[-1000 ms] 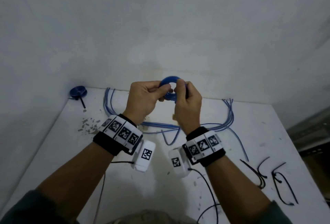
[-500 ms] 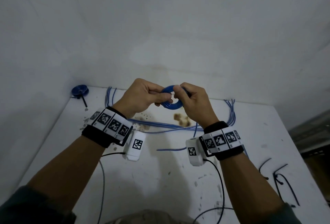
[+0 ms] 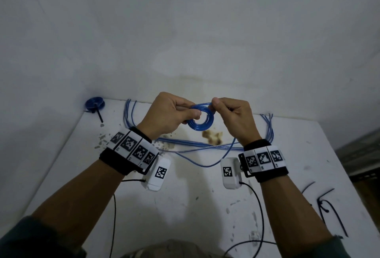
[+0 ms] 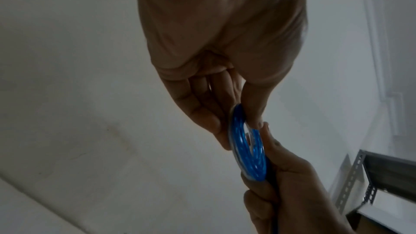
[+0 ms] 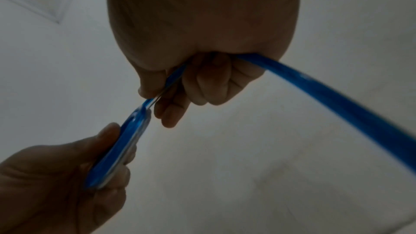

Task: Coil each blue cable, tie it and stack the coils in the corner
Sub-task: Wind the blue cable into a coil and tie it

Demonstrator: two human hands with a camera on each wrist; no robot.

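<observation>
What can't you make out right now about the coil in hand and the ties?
- Free tail length: past the right hand the blue cable blurs and leaves the right wrist view.
- Turn count of the coil: left hand fingers cover part.
- Black ties: too thin to count, head view.

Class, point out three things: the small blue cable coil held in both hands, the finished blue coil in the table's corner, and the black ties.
Small blue cable coil (image 3: 200, 121), head view, lower ring.
Finished blue coil (image 3: 95, 103), head view, centre.
Black ties (image 3: 327, 208), head view, bent end.
</observation>
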